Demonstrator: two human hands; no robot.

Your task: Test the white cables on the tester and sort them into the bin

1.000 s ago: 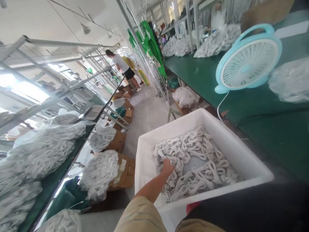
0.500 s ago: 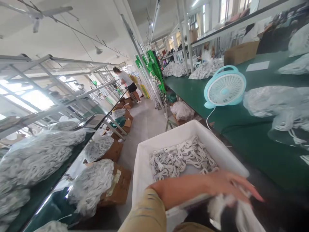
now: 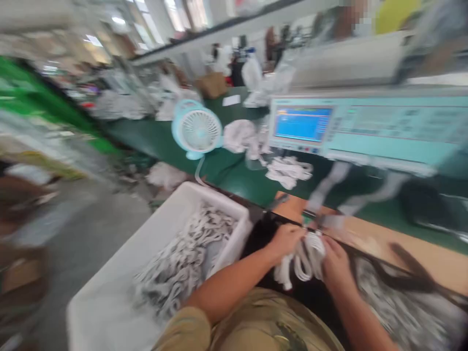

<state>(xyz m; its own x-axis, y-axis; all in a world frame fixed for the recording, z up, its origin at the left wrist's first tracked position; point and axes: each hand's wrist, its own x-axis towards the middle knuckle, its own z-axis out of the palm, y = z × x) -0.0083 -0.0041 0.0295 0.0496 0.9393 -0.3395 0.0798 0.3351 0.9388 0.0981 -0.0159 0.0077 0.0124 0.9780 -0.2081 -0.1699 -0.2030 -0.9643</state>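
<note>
A coiled white cable [image 3: 306, 261] hangs in loops between my hands, over my lap at the bench edge. My left hand [image 3: 288, 240] is closed on its upper left side, and my right hand [image 3: 335, 261] is closed on the right side. Both touch the front of a small connector fixture [image 3: 309, 219] on a wooden board [image 3: 369, 231]. Whether a plug sits in the fixture is too blurred to tell. Flat grey ribbon cables [image 3: 327, 185] run from there up to a light-blue tester [image 3: 383, 131] with a lit screen.
A white plastic bin [image 3: 109, 273] holding many coiled cables [image 3: 190, 258] stands at my left. On the green bench [image 3: 234, 180] are a light-blue fan [image 3: 199, 130] and another cable bundle [image 3: 288, 170]. More cables [image 3: 402, 297] lie at the lower right.
My view has swung right from the aisle to the bench and tester. My left hand has gone from reaching across above the bin to the fixture, where both hands now hold the cable.
</note>
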